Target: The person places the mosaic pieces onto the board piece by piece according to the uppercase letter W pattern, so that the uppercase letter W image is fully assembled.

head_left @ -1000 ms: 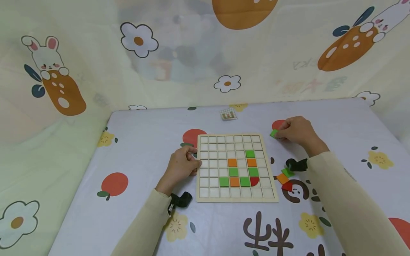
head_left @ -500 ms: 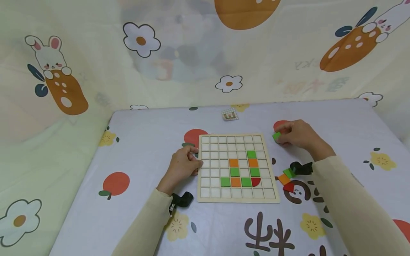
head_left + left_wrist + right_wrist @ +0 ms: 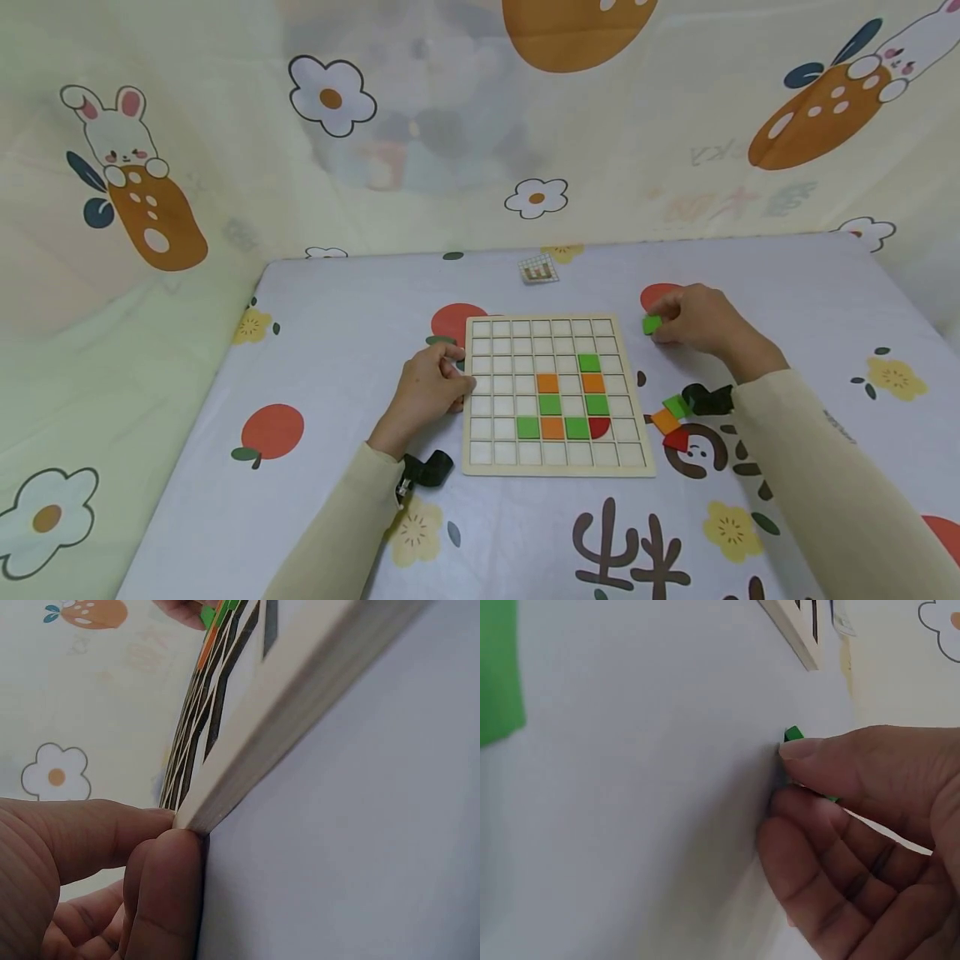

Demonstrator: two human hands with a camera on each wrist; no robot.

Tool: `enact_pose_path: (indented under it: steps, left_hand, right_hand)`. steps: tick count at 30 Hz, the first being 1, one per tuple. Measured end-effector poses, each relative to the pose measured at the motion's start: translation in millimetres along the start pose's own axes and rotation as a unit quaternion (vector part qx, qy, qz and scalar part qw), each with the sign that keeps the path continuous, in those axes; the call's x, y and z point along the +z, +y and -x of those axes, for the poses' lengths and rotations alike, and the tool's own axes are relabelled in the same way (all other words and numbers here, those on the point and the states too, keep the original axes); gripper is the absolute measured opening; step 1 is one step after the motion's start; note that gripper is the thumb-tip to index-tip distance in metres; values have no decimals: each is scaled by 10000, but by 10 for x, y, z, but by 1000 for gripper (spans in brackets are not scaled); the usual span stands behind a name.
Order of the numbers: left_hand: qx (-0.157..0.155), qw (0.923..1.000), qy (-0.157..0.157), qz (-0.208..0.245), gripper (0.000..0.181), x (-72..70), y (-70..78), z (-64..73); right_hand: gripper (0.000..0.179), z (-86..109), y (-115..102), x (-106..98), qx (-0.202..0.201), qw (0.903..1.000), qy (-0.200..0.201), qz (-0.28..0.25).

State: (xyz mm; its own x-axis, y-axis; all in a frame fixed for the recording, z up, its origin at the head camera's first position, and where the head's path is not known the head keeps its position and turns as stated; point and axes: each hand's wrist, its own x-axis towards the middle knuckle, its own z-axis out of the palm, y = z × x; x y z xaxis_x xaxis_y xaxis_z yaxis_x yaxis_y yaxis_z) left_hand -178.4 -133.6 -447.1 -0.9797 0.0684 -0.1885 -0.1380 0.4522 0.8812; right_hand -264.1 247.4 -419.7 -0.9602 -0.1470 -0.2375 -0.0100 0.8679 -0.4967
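A wooden grid board (image 3: 558, 471) lies flat mid-table, with several green and orange square tiles and one red rounded piece (image 3: 599, 427) in its cells. My left hand (image 3: 423, 387) is at its left edge. In the left wrist view, thumb and finger pinch the board's corner (image 3: 259, 712). Past the board's upper right side, my right hand (image 3: 697, 321) pinches a green square tile (image 3: 651, 325) close to the tabletop. The right wrist view shows only bits of that green tile (image 3: 793, 733) behind the thumb; the rest is hidden by fingers.
Right of the board lie a loose green tile (image 3: 677, 406), an orange tile (image 3: 665, 421) and a red piece (image 3: 676, 439), near the right wrist's black camera (image 3: 708, 398). A small patterned card (image 3: 538, 269) lies behind the board. A printed cloth wall (image 3: 450, 208) closes off the back.
My right hand, with the green tile, has shifted slightly toward me and the tile has turned between the fingers. My left hand stays at the board's edge.
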Motion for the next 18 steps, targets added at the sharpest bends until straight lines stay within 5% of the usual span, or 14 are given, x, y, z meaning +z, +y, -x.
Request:
enact_pose_path:
  steps: [8,18]
  left_hand:
    - [2,10000,-47,-14,36,4,4,1]
    - [-14,10000,-39,-29,36,5,-6,-8]
  right_hand:
    - [33,65,26,25,-2,9999,74,140]
    - [33,197,-186,174,-283,9981,305,-445]
